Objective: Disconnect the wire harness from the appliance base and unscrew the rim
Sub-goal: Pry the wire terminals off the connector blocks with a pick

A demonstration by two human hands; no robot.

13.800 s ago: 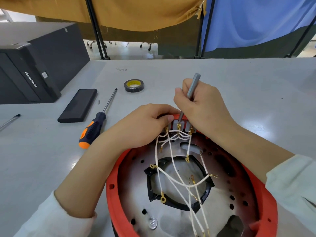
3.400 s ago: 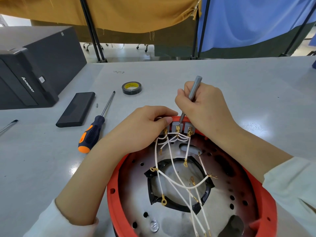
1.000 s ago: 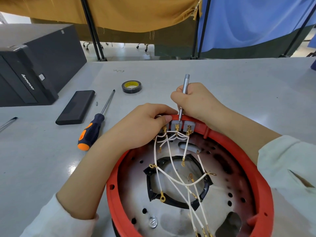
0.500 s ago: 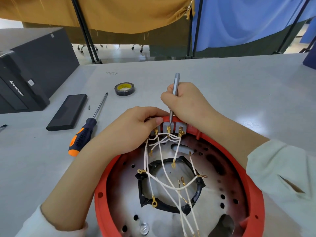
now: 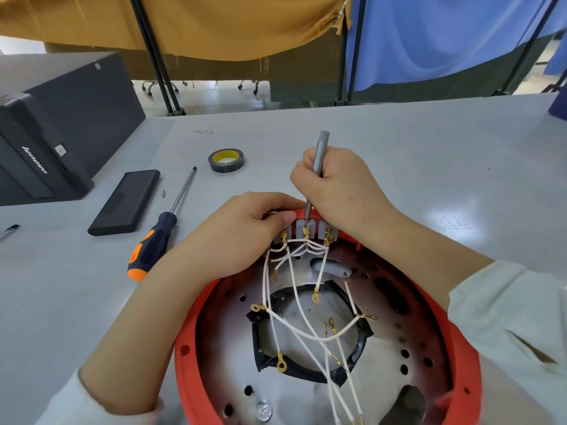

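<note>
The appliance base, with its red rim (image 5: 187, 338) and perforated metal plate, lies in front of me on the grey table. A harness of white wires (image 5: 294, 302) with gold terminals runs from a grey terminal block (image 5: 305, 227) at the far rim across a black ring. My right hand (image 5: 340, 188) grips a thin grey screwdriver (image 5: 317, 157), nearly upright, its tip at the block's middle terminal. My left hand (image 5: 245, 231) curls over the far rim, fingertips at the block's left end.
An orange-and-black screwdriver (image 5: 156, 240) lies left of the base, beside a flat black case (image 5: 125, 202). A roll of black tape (image 5: 226, 161) sits farther back. A black computer tower (image 5: 58, 124) stands at the left. A small screw (image 5: 163, 193) lies near the case.
The grey screwdriver went from leaning right to nearly upright over the middle terminal. My left hand stays on the rim. The view shifted slightly.
</note>
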